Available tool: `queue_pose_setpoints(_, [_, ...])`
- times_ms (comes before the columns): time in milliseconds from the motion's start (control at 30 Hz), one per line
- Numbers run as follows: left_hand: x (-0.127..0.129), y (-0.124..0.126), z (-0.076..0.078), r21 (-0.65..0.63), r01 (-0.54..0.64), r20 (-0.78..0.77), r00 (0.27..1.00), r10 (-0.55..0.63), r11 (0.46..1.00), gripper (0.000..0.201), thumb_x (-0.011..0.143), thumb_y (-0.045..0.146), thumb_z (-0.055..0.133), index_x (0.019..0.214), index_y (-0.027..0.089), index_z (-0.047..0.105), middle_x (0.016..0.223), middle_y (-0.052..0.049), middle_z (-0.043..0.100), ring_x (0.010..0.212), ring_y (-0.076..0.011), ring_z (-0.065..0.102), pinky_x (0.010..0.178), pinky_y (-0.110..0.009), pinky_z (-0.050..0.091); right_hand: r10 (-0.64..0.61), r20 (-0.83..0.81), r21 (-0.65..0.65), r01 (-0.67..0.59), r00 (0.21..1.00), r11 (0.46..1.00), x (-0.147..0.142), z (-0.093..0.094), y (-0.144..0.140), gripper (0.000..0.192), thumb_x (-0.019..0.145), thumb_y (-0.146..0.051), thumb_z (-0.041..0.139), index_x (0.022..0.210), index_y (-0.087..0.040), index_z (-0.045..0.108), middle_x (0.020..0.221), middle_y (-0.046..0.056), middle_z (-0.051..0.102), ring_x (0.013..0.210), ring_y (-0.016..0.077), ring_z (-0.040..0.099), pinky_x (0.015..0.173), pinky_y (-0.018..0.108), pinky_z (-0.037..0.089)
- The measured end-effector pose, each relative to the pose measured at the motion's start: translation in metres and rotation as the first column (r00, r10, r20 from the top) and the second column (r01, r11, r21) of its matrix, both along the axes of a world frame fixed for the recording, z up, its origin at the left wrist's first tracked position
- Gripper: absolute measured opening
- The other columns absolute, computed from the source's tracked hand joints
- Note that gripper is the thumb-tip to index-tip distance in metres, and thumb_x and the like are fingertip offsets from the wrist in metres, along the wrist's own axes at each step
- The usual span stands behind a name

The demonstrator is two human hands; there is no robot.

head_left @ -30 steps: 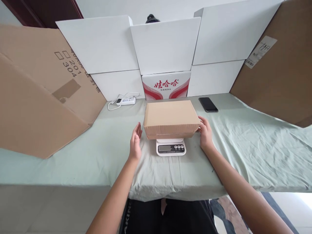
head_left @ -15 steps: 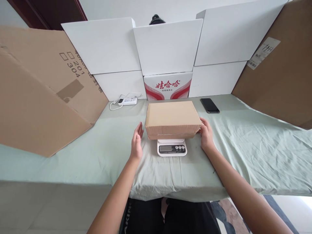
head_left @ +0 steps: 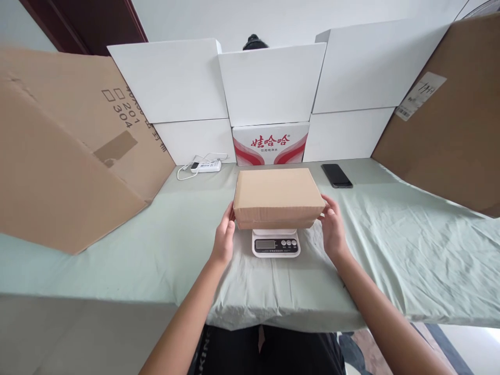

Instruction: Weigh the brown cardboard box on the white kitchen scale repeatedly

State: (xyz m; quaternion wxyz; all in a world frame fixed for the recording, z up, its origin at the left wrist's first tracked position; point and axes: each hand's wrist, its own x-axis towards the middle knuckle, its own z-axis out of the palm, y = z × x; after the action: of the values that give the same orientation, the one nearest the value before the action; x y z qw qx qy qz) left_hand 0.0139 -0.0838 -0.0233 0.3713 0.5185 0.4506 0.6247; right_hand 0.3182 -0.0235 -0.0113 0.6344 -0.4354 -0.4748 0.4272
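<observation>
A closed brown cardboard box point(head_left: 279, 195) rests on a white kitchen scale point(head_left: 276, 253), whose display and round buttons show below the box's front edge. My left hand point(head_left: 224, 237) is against the box's left side, its fingertips partly hidden behind the edge. At the right side my right hand point(head_left: 332, 226) holds the box by its front corner, thumb toward me and fingers along the side. Between them the two hands grip the box. The scale's platform is mostly covered by it.
Behind the scale stand white boxes point(head_left: 269, 86) and a red-and-white carton point(head_left: 271, 143). A white power strip with a cable point(head_left: 207, 166) lies back left, a black phone point(head_left: 336, 176) back right. Large cardboard panels point(head_left: 74, 156) flank the green-clothed table point(head_left: 175, 260).
My left hand has moved right, from beside the box to touching its left side. My right hand stays at the right side. The view has tilted up slightly.
</observation>
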Motion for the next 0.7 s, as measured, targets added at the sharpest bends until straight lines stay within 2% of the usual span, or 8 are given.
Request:
queue_pose_setpoints(100, [0.005, -0.003, 0.012, 0.001, 0.025, -0.058, 0.998, -0.025, 1.000, 0.080, 0.108, 0.080, 0.050, 0.164, 0.025, 0.064, 0.175, -0.013, 0.062, 0.169, -0.0413, 0.050, 0.140, -0.056, 0.041, 0.094, -0.111, -0.054, -0.101, 0.989, 0.993, -0.011, 0.010, -0.013, 0.059, 0.095, -0.071, 0.063, 0.145, -0.040, 0.064, 0.139, 0.005, 0.075, 0.137, 0.0348, 0.069, 0.106, 0.051, 0.062])
queue_pose_setpoints(233, [0.006, -0.005, 0.040, 0.030, 0.074, -0.102, 0.992, -0.070, 0.997, 0.082, 0.107, 0.080, 0.053, 0.166, 0.024, 0.061, 0.178, -0.014, 0.058, 0.170, -0.0410, 0.048, 0.140, -0.055, 0.041, 0.142, -0.060, -0.033, -0.144, 0.988, 0.989, -0.022, 0.024, -0.021, 0.062, 0.095, -0.065, 0.068, 0.150, -0.037, 0.061, 0.160, 0.005, 0.069, 0.158, 0.0376, 0.056, 0.125, 0.056, 0.055])
queue_pose_setpoints(333, [0.003, 0.004, 0.068, 0.073, 0.091, -0.118, 0.990, -0.082, 0.993, 0.080, 0.106, 0.078, 0.058, 0.165, 0.024, 0.060, 0.175, -0.015, 0.061, 0.168, -0.0404, 0.051, 0.135, -0.053, 0.046, 0.111, 0.036, 0.068, -0.113, 0.993, 0.991, -0.022, 0.038, -0.010, 0.065, 0.097, -0.059, 0.069, 0.157, -0.038, 0.057, 0.162, 0.007, 0.067, 0.159, 0.0376, 0.056, 0.132, 0.060, 0.050])
queue_pose_setpoints(433, [0.004, 0.032, 0.086, 0.124, 0.071, -0.116, 0.992, -0.057, 0.990, 0.076, 0.104, 0.076, 0.063, 0.160, 0.025, 0.062, 0.169, -0.015, 0.066, 0.165, -0.0392, 0.055, 0.132, -0.052, 0.049, 0.056, 0.112, 0.229, -0.081, 0.992, 0.970, -0.024, 0.052, 0.018, 0.070, 0.098, -0.057, 0.067, 0.164, -0.040, 0.050, 0.170, 0.006, 0.060, 0.162, 0.0371, 0.053, 0.138, 0.062, 0.045])
queue_pose_setpoints(467, [0.006, 0.045, 0.087, 0.141, 0.061, -0.110, 0.993, -0.046, 0.988, 0.076, 0.103, 0.077, 0.064, 0.159, 0.026, 0.061, 0.169, -0.015, 0.066, 0.164, -0.0389, 0.056, 0.133, -0.051, 0.049, 0.036, 0.132, 0.286, -0.073, 0.991, 0.955, -0.027, 0.054, 0.030, 0.072, 0.099, -0.058, 0.066, 0.166, -0.040, 0.048, 0.173, 0.007, 0.057, 0.165, 0.0374, 0.050, 0.140, 0.062, 0.042])
queue_pose_setpoints(533, [0.012, 0.074, 0.079, 0.177, 0.015, -0.073, 0.997, -0.002, 0.984, 0.080, 0.101, 0.081, 0.063, 0.159, 0.026, 0.059, 0.167, -0.016, 0.066, 0.163, -0.0389, 0.056, 0.134, -0.052, 0.046, -0.009, 0.162, 0.367, -0.052, 0.987, 0.929, -0.034, 0.050, 0.056, 0.080, 0.098, -0.062, 0.066, 0.170, -0.036, 0.043, 0.178, 0.009, 0.051, 0.172, 0.0382, 0.041, 0.143, 0.064, 0.036])
queue_pose_setpoints(600, [0.018, 0.100, 0.060, 0.167, -0.035, -0.043, 0.998, 0.043, 0.985, 0.089, 0.097, 0.087, 0.062, 0.161, 0.026, 0.056, 0.165, -0.017, 0.066, 0.164, -0.0402, 0.055, 0.137, -0.054, 0.043, -0.047, 0.145, 0.372, -0.010, 0.988, 0.928, -0.043, 0.035, 0.080, 0.086, 0.097, -0.064, 0.066, 0.173, -0.035, 0.038, 0.182, 0.009, 0.045, 0.174, 0.0376, 0.036, 0.145, 0.064, 0.032])
queue_pose_setpoints(700, [0.023, 0.126, 0.027, 0.011, -0.120, 0.020, 0.993, 0.119, 0.993, 0.089, 0.097, 0.087, 0.061, 0.161, 0.026, 0.055, 0.167, -0.018, 0.065, 0.165, -0.0409, 0.053, 0.138, -0.056, 0.040, -0.003, 0.150, 0.309, -0.044, 0.989, 0.950, -0.052, 0.001, 0.106, 0.095, 0.092, -0.067, 0.070, 0.173, -0.032, 0.034, 0.184, 0.012, 0.040, 0.172, 0.0388, 0.040, 0.145, 0.065, 0.030])
